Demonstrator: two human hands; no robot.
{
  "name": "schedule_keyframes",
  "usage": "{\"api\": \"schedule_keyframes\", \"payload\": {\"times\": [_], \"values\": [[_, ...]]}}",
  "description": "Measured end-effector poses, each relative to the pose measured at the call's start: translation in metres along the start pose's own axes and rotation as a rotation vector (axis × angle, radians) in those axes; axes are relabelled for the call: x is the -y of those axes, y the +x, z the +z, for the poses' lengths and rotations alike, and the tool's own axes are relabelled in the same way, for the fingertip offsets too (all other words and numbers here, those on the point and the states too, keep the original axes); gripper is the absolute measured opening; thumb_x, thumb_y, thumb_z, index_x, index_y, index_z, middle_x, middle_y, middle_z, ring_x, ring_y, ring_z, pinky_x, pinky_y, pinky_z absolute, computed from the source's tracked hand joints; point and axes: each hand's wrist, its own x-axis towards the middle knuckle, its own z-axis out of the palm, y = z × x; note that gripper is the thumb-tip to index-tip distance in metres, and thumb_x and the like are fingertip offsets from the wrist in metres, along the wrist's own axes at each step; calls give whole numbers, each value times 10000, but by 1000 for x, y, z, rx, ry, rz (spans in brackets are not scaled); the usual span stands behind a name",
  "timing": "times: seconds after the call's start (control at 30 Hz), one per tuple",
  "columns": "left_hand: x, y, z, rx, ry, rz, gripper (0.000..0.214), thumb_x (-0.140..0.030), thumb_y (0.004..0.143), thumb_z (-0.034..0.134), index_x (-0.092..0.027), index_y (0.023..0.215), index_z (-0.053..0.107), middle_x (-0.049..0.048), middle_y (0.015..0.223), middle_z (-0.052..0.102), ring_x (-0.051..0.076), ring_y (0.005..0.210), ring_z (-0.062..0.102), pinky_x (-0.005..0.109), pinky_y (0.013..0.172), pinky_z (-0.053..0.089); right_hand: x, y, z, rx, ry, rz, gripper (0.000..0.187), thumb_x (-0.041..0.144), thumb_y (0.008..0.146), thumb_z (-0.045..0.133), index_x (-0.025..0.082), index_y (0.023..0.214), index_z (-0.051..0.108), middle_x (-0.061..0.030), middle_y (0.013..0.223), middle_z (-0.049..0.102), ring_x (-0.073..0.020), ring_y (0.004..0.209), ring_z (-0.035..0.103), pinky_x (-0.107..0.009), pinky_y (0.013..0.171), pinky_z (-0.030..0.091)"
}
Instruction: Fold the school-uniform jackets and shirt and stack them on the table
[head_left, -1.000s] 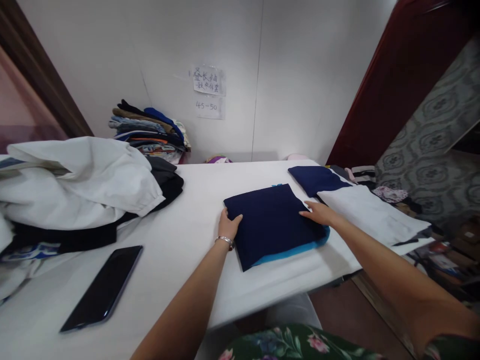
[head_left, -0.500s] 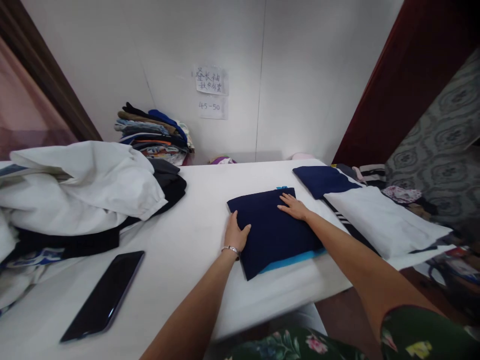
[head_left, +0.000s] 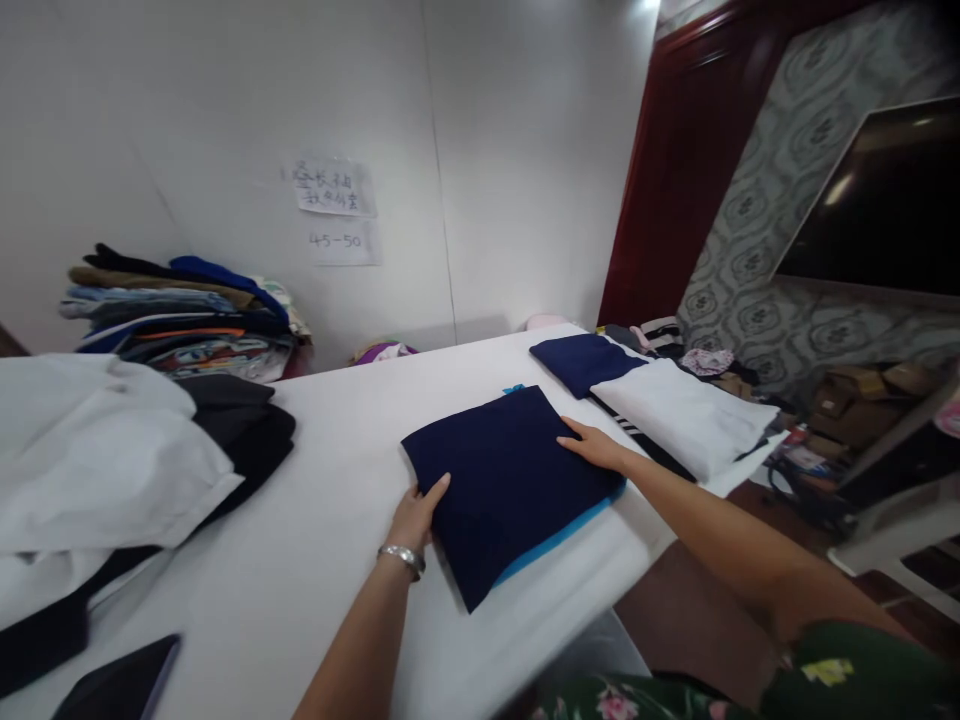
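A folded navy garment [head_left: 510, 470] with a bright blue layer showing beneath its near edge lies on the white table [head_left: 330, 470]. My left hand [head_left: 415, 515], with a silver bracelet on the wrist, grips the left side, thumb on top and fingers tucked under the edge. At the opposite side my right hand [head_left: 592, 443] holds the right edge, part of its fingers hidden. Just beyond the right hand lie a folded navy piece [head_left: 577, 362] and a folded white garment [head_left: 682, 405], over a black one with white stripes.
A heap of white clothing [head_left: 105, 450] and black clothing [head_left: 247, 420] covers the table's left side. Behind it rises a stack of folded clothes [head_left: 187, 315]. A phone [head_left: 120, 680] lies at the lower left. Handwritten papers [head_left: 337, 205] hang on the wall.
The view has swung right. My hands have moved from lying on top of the navy garment to gripping its left and right edges.
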Motion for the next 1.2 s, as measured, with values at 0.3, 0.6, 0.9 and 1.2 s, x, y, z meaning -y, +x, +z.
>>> {"api": "schedule_keyframes", "payload": {"times": [0.3,0.6,0.9,1.2], "values": [[-2,-21,21,113,-154,-122,448,-200,723,752,-139,1151,632,109,925,747,232,854,717,356,816,584,-45,-81,-3,-347,342,153,764,563,765,613,223,1416,401,-114,1434,464,-291,1310,441,-459,1084,354],[-6,-19,24,98,-168,-256,354,-267,795,671,-135,1123,645,98,884,749,241,841,720,363,798,595,18,-166,42,23,1477,339,273,538,782,641,297,905,676,-17,1138,695,-239,1150,600,-418,1046,434],[-7,-23,23,100,-131,-213,356,-221,772,697,-128,1110,638,97,842,746,244,783,723,376,757,602,63,-134,68,295,1615,227,409,686,814,488,354,944,688,72,1043,729,-216,1164,591,-424,1021,444],[0,-23,23,60,-101,-61,335,-96,709,731,-138,1033,656,82,900,749,209,814,718,313,766,589,76,-105,80,179,1846,426,514,556,799,622,158,1124,618,-85,1012,734,-253,1024,666,-418,915,525]]}}
